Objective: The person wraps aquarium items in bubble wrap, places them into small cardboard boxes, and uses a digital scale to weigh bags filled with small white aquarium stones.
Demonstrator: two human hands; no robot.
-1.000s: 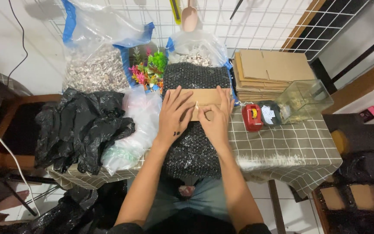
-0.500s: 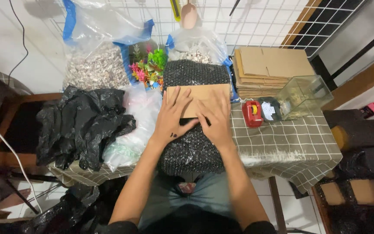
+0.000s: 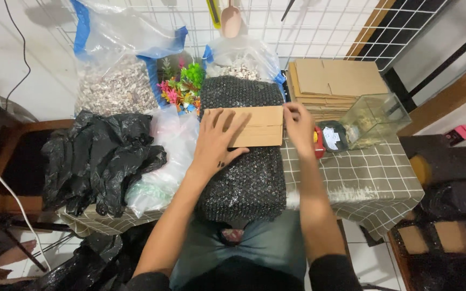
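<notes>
- the flat cardboard piece (image 3: 254,125) lies across the upper part of the black bubble wrap (image 3: 246,178), which runs down the middle of the counter (image 3: 362,178) toward the person's lap.
- a moment ago both hands lay pressed side by side on the cardboard; now they have spread apart, so more of its brown face shows between them.
- the left hand (image 3: 217,141) rests flat on the left half of the cardboard, fingers spread and extended, palm down; it grips nothing, only presses the piece against the wrap.
- the right hand (image 3: 299,126) has slid to the right end of the cardboard, fingers curled loosely over that edge; it touches the edge, but i cannot tell whether it actually pinches it.
- judging by this shift, the work seems to have gone from pressing the piece down to handling its right edge, with the left hand holding it in place.
- just right of the right hand sit a red and black tape roll (image 3: 327,139) and a clear plastic box (image 3: 376,119), with a stack of flat cardboard sheets (image 3: 335,81) behind them.
- left of the wrap lie a clear plastic bag (image 3: 163,156) and a heap of black plastic bags (image 3: 95,159).
- at the back stand bags of pale gravel (image 3: 117,86) and some bright plastic plants (image 3: 182,86), against a white wire grid (image 3: 308,27).
</notes>
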